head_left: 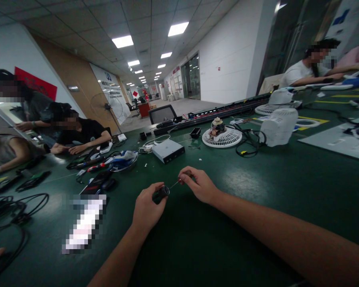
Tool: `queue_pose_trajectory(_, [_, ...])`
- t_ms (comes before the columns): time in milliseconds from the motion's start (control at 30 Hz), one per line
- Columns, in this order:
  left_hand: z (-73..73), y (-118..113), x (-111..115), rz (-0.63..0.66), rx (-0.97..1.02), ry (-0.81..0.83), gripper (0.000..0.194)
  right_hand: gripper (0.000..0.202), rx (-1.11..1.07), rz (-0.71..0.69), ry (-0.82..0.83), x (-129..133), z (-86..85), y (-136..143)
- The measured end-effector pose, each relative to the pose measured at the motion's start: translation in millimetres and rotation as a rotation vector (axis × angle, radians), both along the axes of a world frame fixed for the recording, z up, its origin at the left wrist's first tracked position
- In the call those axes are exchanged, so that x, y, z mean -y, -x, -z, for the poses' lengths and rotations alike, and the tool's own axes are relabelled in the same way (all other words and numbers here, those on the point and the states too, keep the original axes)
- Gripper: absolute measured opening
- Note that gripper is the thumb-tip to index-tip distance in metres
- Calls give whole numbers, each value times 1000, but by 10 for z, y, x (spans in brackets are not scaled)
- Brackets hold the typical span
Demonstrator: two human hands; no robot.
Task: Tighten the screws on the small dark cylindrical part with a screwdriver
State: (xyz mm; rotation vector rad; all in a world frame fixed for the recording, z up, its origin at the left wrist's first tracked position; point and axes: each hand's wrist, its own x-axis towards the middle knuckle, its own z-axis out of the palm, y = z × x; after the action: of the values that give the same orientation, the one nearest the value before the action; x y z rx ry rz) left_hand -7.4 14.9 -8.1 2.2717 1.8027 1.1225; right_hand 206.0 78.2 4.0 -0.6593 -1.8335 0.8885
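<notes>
Low over the green table, my left hand (146, 205) is closed around a short black cylinder (162, 194), whose pale-rimmed round end faces right. My right hand (200, 185) pinches a thin screwdriver (174, 184); most of its handle is hidden in the fingers. Its metal shaft points left and down at the cylinder's rimmed end. I cannot tell whether the tip touches it. Beyond the hands lies a grey, box-shaped disc drive (169, 150).
A white fan grille with a motor (221, 135) and a white plastic housing (279, 126) stand at back right, with black cable beside them. Left are a blurred bright phone-like screen (85, 225), a bowl of blue-and-white items (122, 160) and cables. Other people sit on both sides.
</notes>
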Motion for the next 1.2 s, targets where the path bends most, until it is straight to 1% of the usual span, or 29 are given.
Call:
queue_pose_trajectory(167, [-4,2,8,5,-23,-1,40,24,-93,-73,60,-30,37,-4])
queue_pose_trajectory(233, [0,7,10,8,-27,-4,38,23,-99,-55,57,-39,44,0])
queue_pose_trajectory(300, [10,13,11,7,-28,-11,39,21,-61,-15,48,-42,42,4])
queue_pose_trajectory(367, [20,14,11,5,-32,-12,40,22,-35,-4,53,-42,38,5])
queue_pose_trajectory(533, [1,-4,12,7,-36,14,40,23,-81,-90,86,-50,59,-3])
queue_pose_trajectory(767, [-25,8,5,-14,-36,13,39,22,-118,-114,111,-44,81,21])
queue_pose_trajectory(1033, [4,-4,-4,-26,-8,53,39,25,-82,-60,98,-68,69,11])
queue_pose_trajectory(1200, [14,0,7,0,-18,71,41,31,-147,-148,136,-59,53,12])
